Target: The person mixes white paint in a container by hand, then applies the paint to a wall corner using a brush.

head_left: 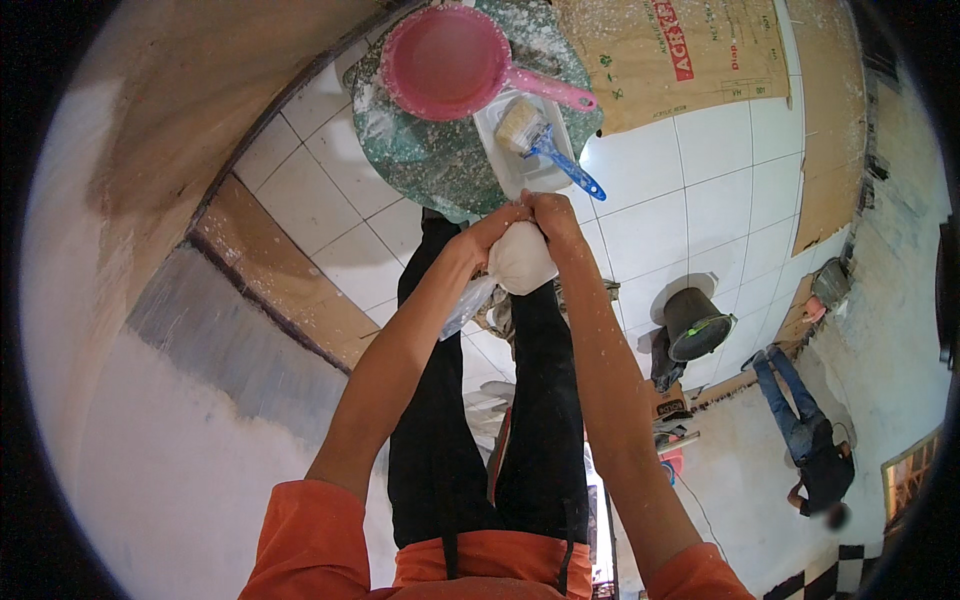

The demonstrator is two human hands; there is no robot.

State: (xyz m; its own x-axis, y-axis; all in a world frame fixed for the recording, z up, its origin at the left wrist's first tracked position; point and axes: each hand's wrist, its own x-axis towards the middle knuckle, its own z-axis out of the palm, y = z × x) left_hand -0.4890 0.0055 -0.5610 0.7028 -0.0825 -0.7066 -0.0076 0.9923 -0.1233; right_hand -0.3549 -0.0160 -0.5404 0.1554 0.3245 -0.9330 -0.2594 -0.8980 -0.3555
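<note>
Holding a white bag [523, 262], both hands [492, 230] [553, 214] sit close together.

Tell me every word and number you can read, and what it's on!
Flat brown cardboard sheet: pale letters on red, plus green marks and smaller print; I won't copy the wording.
Small brown cardboard box: dark print, too small to read.
Clear plastic bag of white material: no lettering I can make out.
</note>
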